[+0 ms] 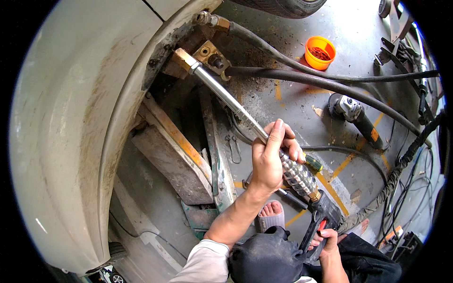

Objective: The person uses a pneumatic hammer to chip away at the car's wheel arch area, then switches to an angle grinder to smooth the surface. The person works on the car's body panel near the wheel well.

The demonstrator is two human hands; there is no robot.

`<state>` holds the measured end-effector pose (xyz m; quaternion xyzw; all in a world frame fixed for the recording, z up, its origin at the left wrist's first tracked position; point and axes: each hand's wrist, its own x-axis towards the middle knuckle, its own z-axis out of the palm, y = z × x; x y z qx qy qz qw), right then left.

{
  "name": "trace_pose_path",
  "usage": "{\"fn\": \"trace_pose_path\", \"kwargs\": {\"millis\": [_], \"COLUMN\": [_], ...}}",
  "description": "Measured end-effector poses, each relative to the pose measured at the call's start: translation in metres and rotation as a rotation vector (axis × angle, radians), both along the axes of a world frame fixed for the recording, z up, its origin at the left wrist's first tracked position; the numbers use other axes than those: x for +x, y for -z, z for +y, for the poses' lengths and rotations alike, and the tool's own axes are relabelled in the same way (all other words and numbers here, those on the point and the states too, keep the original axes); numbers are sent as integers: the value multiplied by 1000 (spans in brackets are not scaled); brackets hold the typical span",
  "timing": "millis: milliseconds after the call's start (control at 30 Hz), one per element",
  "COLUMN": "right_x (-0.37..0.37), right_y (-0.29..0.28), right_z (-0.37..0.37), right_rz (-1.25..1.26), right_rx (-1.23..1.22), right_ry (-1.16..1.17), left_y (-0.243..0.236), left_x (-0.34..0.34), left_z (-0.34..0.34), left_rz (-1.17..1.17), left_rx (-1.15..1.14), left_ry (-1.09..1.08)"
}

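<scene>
My left hand (272, 160) is closed around the silver shaft (226, 104) of a long tool with a ribbed metal section (299, 174). My right hand (325, 247) grips the black handle (311, 238) at its lower end, beside a red trigger (322, 224). The shaft's brass-coloured tip (185, 59) lies at the dirty edge of a pale vehicle's wheel arch (141, 75). Next to the tip is a brass bracket with bolts (206, 53). A thick dark hose (283, 74) runs from near it to the right.
An orange tub (320, 54), an angle grinder (358, 120), a screwdriver (312, 163) and small hooks (233, 148) lie on the grey floor. Dirty metal beams (172, 162) stand under the arch. Cables (420, 184) run along the right. A tyre (278, 7) is at the top. A sandalled foot (271, 217) shows below.
</scene>
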<state>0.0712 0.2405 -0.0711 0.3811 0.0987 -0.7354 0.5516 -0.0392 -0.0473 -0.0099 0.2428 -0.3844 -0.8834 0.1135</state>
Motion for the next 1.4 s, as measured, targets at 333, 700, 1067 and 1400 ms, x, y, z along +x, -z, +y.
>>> {"fn": "trace_pose_path", "kwargs": {"millis": [333, 700, 1067, 1400], "right_x": [-4, -4, -6, -8], "right_y": [-13, -21, -29, -44], "right_z": [2, 7, 9, 5], "right_rz": [11, 9, 12, 46], "right_rx": [72, 55, 69, 214], "right_ry": [-28, 4, -10, 9], "left_y": [-3, -9, -11, -13], "left_x": [-1, -4, -5, -6], "left_z": [1, 5, 6, 6], "left_rz": [-7, 8, 7, 8], "left_rx": [18, 43, 84, 139], "left_ry": [-6, -7, -22, 6]}}
